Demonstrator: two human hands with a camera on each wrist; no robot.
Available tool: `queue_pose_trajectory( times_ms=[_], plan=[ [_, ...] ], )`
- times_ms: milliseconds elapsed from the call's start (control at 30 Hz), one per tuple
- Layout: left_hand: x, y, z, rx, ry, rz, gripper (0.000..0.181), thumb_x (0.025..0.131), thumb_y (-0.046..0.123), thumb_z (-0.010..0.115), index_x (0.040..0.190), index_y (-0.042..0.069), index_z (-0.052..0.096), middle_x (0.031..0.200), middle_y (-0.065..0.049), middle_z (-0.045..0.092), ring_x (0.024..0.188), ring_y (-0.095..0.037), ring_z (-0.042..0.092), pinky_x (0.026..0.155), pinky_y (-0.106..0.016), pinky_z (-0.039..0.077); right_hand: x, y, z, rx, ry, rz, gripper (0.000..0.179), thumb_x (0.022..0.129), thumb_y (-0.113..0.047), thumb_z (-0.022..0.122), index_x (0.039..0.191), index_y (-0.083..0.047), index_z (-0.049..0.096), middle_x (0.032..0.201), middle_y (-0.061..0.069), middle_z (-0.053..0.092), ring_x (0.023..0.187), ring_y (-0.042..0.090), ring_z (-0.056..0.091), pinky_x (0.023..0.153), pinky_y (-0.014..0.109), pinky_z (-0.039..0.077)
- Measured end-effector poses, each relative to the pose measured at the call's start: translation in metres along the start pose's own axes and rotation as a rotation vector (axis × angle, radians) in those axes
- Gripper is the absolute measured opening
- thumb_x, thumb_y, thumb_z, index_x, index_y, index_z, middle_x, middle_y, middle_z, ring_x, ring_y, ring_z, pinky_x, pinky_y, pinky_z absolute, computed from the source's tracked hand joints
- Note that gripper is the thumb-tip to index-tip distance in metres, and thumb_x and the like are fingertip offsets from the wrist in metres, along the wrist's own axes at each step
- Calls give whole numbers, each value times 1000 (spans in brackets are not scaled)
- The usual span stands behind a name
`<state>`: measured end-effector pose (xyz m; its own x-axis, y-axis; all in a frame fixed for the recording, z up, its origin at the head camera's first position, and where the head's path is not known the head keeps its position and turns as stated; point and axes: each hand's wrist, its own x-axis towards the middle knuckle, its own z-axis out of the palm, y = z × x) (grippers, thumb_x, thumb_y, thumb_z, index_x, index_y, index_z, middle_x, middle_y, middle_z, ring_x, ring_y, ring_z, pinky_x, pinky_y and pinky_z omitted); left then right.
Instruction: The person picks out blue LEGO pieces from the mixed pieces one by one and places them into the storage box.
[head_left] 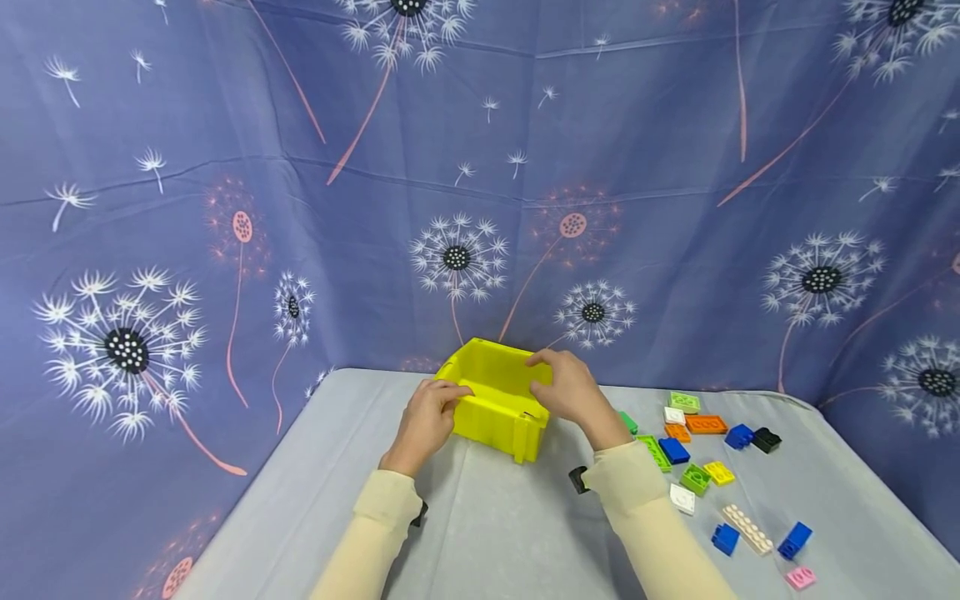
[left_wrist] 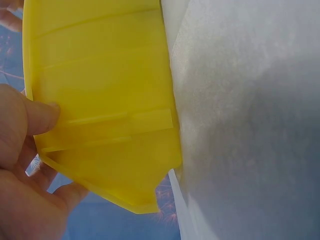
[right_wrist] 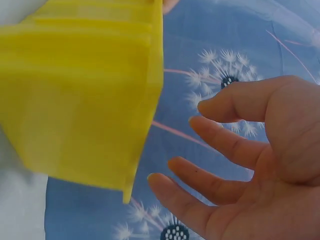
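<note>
A yellow plastic bin [head_left: 491, 421] stands on the table near its back edge, its open top facing up. My left hand [head_left: 427, 421] grips the near left rim; in the left wrist view the thumb [left_wrist: 42, 117] lies on the outer wall [left_wrist: 100, 75] and the fingers reach behind the edge. At the right side, my right hand [head_left: 570, 387] hovers by the rim with fingers spread and slightly bent. The right wrist view shows a gap between those fingertips [right_wrist: 159, 180] and the bin [right_wrist: 75, 110], with nothing held.
Loose toy bricks lie right of the bin, including an orange brick [head_left: 707, 425], a black brick [head_left: 766, 440], a long white brick [head_left: 747, 529] and a pink brick [head_left: 801, 577]. A blue dandelion-print curtain [head_left: 375, 250] hangs behind the grey-covered table [head_left: 495, 533].
</note>
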<state>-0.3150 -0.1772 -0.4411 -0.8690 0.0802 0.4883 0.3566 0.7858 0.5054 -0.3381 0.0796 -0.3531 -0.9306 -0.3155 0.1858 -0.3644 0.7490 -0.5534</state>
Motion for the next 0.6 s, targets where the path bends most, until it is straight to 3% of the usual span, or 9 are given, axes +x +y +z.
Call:
queue_pose_trajectory(
  times_ms=[100,333,600],
  plan=[
    [0,0,0,-7,1,-10,40,101,-2,60,120,27,79,116,8,72,110,-17,60,92,-37,55,-5,7,-4,10,11,19,43,94,-18,63,137,-14,66,147,19,55,119,37,55,86,49,47],
    [1,-1,0,-14,5,-23,40,100,-2,62,120,28,79,115,8,72,108,-17,60,90,-34,55,-15,29,-10,-17,19,61,42,96,-20,62,137,-10,65,143,20,58,133,44,50,101,63,47],
    [1,0,2,-19,5,-23,40,100,-3,61,120,28,79,115,8,72,109,-17,60,91,-35,55,-28,59,-22,-53,2,62,41,97,-19,61,136,-8,65,143,23,58,136,48,47,102,64,46]
  ],
)
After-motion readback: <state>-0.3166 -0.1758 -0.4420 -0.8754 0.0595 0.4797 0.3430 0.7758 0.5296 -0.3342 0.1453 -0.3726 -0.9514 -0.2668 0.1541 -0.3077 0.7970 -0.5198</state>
